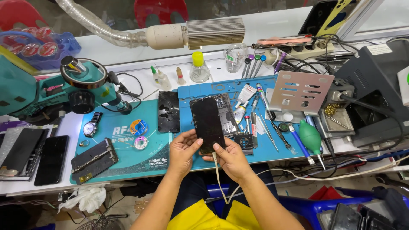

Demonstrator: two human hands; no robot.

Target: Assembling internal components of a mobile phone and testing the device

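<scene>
My left hand (183, 150) and my right hand (230, 156) together hold a black smartphone (207, 123) by its lower end, dark screen facing up and tilted away from me. A white cable (218, 179) runs from the phone's bottom edge down toward my lap. Just behind the phone, an opened phone body (227, 116) with exposed parts lies on the blue work mat (264, 145). A separate black phone back or screen panel (169, 111) lies to the left of it.
A teal microscope (81, 89) stands at the left. A wristwatch (91, 126), a solder reel (138, 127) and a phone clamp (93, 159) lie on the teal mat. Two dark phones (51, 159) lie far left. Screwdrivers, tweezers and a green air blower (309, 136) lie right.
</scene>
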